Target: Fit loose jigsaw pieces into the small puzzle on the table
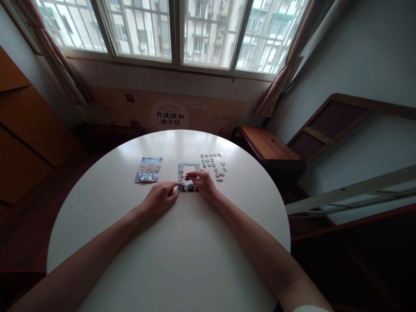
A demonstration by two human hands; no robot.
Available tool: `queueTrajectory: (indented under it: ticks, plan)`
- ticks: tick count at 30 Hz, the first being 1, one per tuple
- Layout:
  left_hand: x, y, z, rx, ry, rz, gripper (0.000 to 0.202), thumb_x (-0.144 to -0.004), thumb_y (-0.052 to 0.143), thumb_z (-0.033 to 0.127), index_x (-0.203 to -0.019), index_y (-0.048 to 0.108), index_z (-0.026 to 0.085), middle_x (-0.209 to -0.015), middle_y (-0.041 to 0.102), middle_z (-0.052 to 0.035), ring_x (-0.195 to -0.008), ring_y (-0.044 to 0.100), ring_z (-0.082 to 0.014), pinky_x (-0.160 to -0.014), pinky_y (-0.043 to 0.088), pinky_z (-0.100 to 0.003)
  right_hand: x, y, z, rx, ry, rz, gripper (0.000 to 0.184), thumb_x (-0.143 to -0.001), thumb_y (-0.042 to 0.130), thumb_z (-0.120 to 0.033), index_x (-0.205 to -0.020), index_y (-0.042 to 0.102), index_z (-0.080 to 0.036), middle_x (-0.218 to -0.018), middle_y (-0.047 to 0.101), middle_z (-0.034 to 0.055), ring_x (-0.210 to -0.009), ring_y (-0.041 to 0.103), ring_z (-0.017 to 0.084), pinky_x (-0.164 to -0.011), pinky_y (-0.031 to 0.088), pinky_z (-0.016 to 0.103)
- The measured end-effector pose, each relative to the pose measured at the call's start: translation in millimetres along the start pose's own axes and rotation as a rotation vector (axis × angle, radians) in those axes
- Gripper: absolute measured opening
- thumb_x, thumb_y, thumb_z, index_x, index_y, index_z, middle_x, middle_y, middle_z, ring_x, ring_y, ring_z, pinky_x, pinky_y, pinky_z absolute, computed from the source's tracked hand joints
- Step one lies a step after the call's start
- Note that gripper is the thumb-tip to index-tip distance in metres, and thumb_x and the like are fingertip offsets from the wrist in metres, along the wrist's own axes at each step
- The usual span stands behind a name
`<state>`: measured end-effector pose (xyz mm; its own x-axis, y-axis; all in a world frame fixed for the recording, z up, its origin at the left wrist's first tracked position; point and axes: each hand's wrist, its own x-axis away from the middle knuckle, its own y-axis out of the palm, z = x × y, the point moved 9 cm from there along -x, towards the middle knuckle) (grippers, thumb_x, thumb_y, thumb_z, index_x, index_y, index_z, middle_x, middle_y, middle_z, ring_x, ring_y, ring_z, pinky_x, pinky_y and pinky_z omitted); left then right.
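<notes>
A small jigsaw puzzle, its frame joined and its middle bare, lies near the centre of a round white table. My left hand rests at the puzzle's lower left corner, fingers curled with the fingertips pressing its edge. My right hand sits over the puzzle's right side, its fingers pinched on a small puzzle piece at the inner opening. Several loose pieces are scattered just right of the puzzle.
A colourful picture card lies left of the puzzle. Beyond the table stand a barred window, a printed cardboard panel, a wooden bench at right and wooden cabinets at left.
</notes>
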<state>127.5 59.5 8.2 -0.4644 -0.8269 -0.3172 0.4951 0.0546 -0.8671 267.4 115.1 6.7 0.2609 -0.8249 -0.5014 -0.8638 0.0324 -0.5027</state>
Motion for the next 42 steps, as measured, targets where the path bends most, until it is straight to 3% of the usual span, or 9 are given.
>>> queueTrajectory:
  ticks: [12,18,25,31,35,42]
  plan:
    - [0,0.1,1,0.005,-0.007,-0.016,0.031,-0.086,0.051,0.025,-0.111,0.067,0.02,-0.073,0.063,-0.0018,-0.065,0.053,-0.013,-0.064,0.037,-0.023,2,9,-3,0.142,-0.007,-0.109,0.016,-0.082,0.065,-0.017,-0.085,0.076,-0.027,-0.079,0.071,0.0021,-0.077,0.056,0.019,-0.081,0.04,0.034]
    - [0,-1.1,2,0.005,0.002,-0.009,0.032,-0.086,0.05,0.025,-0.112,0.067,0.02,-0.073,0.063,-0.0017,-0.065,0.053,-0.0131,-0.064,0.037,-0.023,3,8,-4,0.164,-0.014,-0.092,0.018,-0.083,0.063,-0.017,-0.09,0.075,-0.027,-0.083,0.07,0.0031,-0.084,0.057,0.02,-0.084,0.041,0.036]
    - [0,-1.7,4,0.004,0.014,-0.011,0.031,-0.087,0.049,0.025,-0.112,0.067,0.02,-0.074,0.063,-0.0016,-0.065,0.053,-0.013,-0.065,0.038,-0.023,2,-4,-3,0.185,0.018,0.015,0.022,-0.084,0.055,-0.013,-0.09,0.073,-0.024,-0.087,0.067,0.0053,-0.088,0.057,0.021,-0.084,0.043,0.036]
    - [0,-0.6,3,0.006,0.023,-0.006,0.029,-0.086,0.051,0.025,-0.11,0.068,0.02,-0.07,0.061,-0.0007,-0.063,0.051,-0.0125,-0.063,0.036,-0.023,7,5,-13,0.33,0.019,-0.095,0.015,-0.085,0.058,-0.027,-0.092,0.07,-0.023,-0.092,0.064,0.0056,-0.093,0.053,0.022,-0.088,0.037,0.038]
    - [0,-0.3,3,0.011,0.026,-0.007,0.029,-0.086,0.051,0.024,-0.11,0.067,0.021,-0.069,0.059,0.0,-0.063,0.05,-0.0122,-0.063,0.036,-0.022,10,12,-21,0.491,-0.009,-0.181,0.019,-0.082,0.062,-0.037,-0.09,0.066,-0.021,-0.093,0.061,0.0058,-0.094,0.049,0.022,-0.088,0.033,0.038]
    - [1,0.5,2,0.009,0.027,-0.01,0.029,-0.086,0.051,0.024,-0.11,0.067,0.021,-0.068,0.058,0.0004,-0.064,0.05,-0.0121,-0.064,0.036,-0.022,10,12,-21,0.562,-0.006,-0.188,0.027,-0.083,0.058,-0.047,-0.085,0.063,-0.02,-0.092,0.058,0.0064,-0.094,0.046,0.023,-0.086,0.031,0.037]
